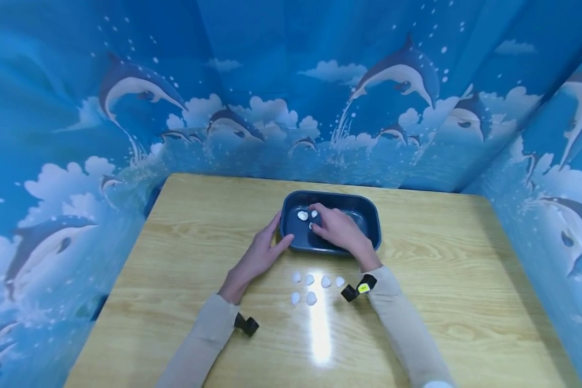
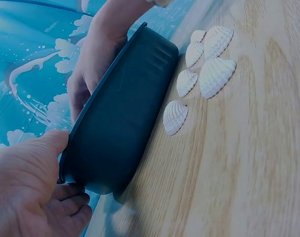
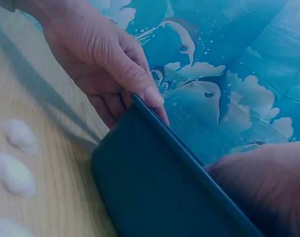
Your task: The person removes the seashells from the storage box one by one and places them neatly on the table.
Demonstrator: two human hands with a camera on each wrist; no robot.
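A dark blue rectangular basin (image 1: 354,202) stands on the table. At its left front corner my left hand (image 1: 261,253) holds it, thumb on the rim and fingers against the outer wall. My right hand (image 1: 340,229) reaches inside over the front rim, thumb and index finger apart. Three white seashells show in the basin: a larger shell (image 1: 303,215) to the left, a shell (image 1: 314,214) by the index finger, and a small one (image 1: 311,226) at the thumb. In the wrist views the basin wall (image 2: 125,113) hides the right fingertips.
Several white ribbed seashells (image 1: 311,298) lie in two rows on the wooden table (image 1: 199,215), in front of the basin. A blue dolphin-print curtain (image 1: 271,54) hangs behind the table and along both sides. Each wrist carries a small black camera (image 1: 247,326).
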